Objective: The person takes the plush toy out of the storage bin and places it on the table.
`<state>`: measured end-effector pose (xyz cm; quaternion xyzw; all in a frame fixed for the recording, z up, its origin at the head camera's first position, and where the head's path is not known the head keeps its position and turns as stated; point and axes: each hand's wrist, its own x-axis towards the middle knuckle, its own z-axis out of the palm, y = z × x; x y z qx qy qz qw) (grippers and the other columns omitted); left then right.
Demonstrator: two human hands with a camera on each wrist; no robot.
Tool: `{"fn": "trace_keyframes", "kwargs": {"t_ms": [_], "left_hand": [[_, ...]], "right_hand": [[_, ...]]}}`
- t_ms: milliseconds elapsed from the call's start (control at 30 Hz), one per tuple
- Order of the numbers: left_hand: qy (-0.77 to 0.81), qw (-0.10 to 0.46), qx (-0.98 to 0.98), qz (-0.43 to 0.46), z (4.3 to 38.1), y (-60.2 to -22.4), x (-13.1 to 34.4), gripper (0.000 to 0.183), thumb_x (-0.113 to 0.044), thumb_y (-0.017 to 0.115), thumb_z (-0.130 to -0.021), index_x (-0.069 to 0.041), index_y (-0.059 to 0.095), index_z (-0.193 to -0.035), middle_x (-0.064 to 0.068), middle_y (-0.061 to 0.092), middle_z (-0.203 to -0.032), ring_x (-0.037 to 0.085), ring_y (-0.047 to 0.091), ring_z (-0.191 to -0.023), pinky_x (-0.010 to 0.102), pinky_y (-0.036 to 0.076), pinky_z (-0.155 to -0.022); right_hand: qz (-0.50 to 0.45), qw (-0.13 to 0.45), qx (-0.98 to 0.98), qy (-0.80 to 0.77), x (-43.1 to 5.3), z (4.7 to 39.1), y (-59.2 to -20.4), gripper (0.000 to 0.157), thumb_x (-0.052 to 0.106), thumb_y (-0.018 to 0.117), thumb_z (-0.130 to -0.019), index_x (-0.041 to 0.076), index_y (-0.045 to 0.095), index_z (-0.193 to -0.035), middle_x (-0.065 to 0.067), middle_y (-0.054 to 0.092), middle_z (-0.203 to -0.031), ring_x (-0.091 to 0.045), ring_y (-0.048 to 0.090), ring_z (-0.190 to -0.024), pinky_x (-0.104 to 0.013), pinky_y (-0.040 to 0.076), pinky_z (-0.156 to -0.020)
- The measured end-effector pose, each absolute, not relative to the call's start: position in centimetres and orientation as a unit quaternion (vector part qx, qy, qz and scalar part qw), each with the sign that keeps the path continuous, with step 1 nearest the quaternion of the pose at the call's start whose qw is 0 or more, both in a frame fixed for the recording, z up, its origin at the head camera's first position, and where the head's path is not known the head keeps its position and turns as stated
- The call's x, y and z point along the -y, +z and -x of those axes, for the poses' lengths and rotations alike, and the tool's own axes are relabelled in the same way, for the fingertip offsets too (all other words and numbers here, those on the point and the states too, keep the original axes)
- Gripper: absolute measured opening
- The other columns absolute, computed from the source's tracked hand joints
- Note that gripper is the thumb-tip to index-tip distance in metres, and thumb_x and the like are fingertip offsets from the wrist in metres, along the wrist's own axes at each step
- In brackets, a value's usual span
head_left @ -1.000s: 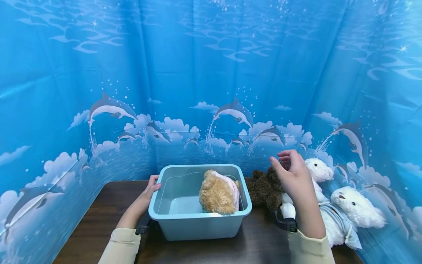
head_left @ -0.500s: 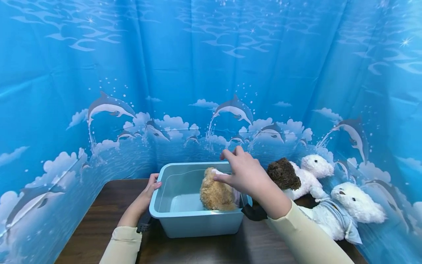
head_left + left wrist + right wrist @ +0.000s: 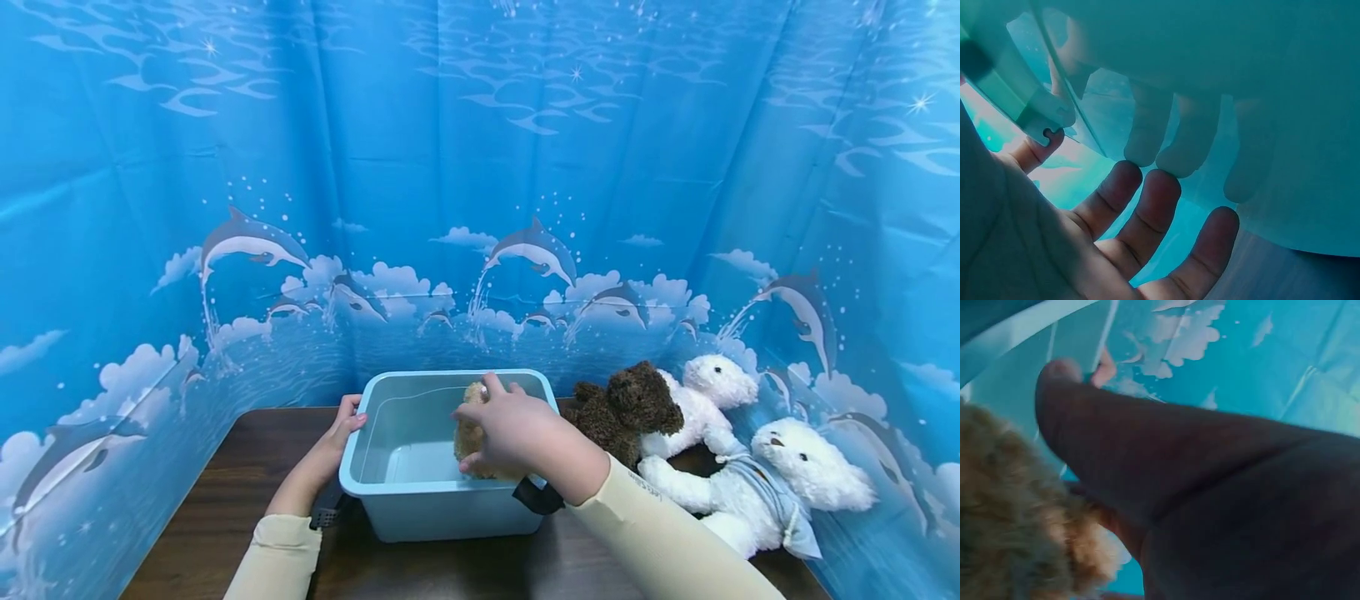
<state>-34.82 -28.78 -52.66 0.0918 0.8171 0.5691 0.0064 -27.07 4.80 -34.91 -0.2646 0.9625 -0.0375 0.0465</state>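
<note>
A pale blue plastic bin [image 3: 442, 514] stands on the dark wooden table. My left hand [image 3: 339, 437] holds its left rim, thumb at the edge; in the left wrist view the fingertips [image 3: 1163, 187] touch the outer wall. Inside, at the right end, sits a tan teddy bear [image 3: 469, 437]. My right hand [image 3: 517, 429] reaches over that bear, its fingers and thumb bent round it and covering most of it. The right wrist view shows the tan fur [image 3: 1016, 512] beside the thumb [image 3: 1104, 431]; the other fingers are largely hidden there.
Right of the bin sit a brown teddy bear [image 3: 637, 400], a white plush toy [image 3: 720, 383] and a white plush in a light blue top [image 3: 772, 479]. A blue dolphin-print curtain [image 3: 480, 167] hangs behind. The table [image 3: 217, 517] extends left of the bin.
My right hand has swung left from above the brown bear, across the bin's rim, and down onto the tan bear. The left hand has kept its place on the rim.
</note>
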Motion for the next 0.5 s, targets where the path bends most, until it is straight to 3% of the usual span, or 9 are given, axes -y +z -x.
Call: {"fn": "trace_keyframes", "kwargs": {"t_ms": [167, 367, 500], "left_hand": [[0.571, 0.004, -0.815, -0.097, 34.8, -52.6, 28.6, 0.060, -0.045, 0.041, -0.106, -0.014, 0.020, -0.152, 0.020, 0.031, -0.150, 0.038, 0.039, -0.136, 0.041, 0.055, -0.098], [0.570, 0.007, -0.817, -0.093, 34.8, -52.5, 28.6, 0.059, -0.047, 0.041, -0.106, -0.017, 0.020, -0.152, 0.019, 0.032, -0.150, 0.038, 0.040, -0.138, 0.046, 0.056, -0.102], [0.568, 0.008, -0.818, -0.092, 34.8, -52.6, 28.7, 0.060, -0.048, 0.041, -0.106, -0.016, 0.020, -0.153, 0.020, 0.032, -0.151, 0.039, 0.039, -0.138, 0.048, 0.057, -0.103]], "right_hand": [[0.241, 0.044, -0.968, -0.047, -5.0, 27.5, -36.1, 0.070, 0.062, 0.084, -0.088, 0.042, 0.060, -0.151, -0.014, 0.043, -0.161, -0.040, 0.063, -0.124, -0.048, 0.059, -0.080], [0.206, 0.040, -0.977, -0.041, -4.9, 28.3, -37.2, 0.097, 0.072, 0.086, -0.080, 0.038, 0.046, -0.161, -0.018, 0.042, -0.161, -0.044, 0.066, -0.120, -0.048, 0.059, -0.075], [0.192, 0.045, -0.979, -0.057, -5.0, 28.6, -37.6, 0.103, 0.067, 0.091, -0.077, 0.036, 0.042, -0.163, -0.020, 0.045, -0.155, -0.039, 0.069, -0.108, -0.044, 0.057, -0.070]]}}
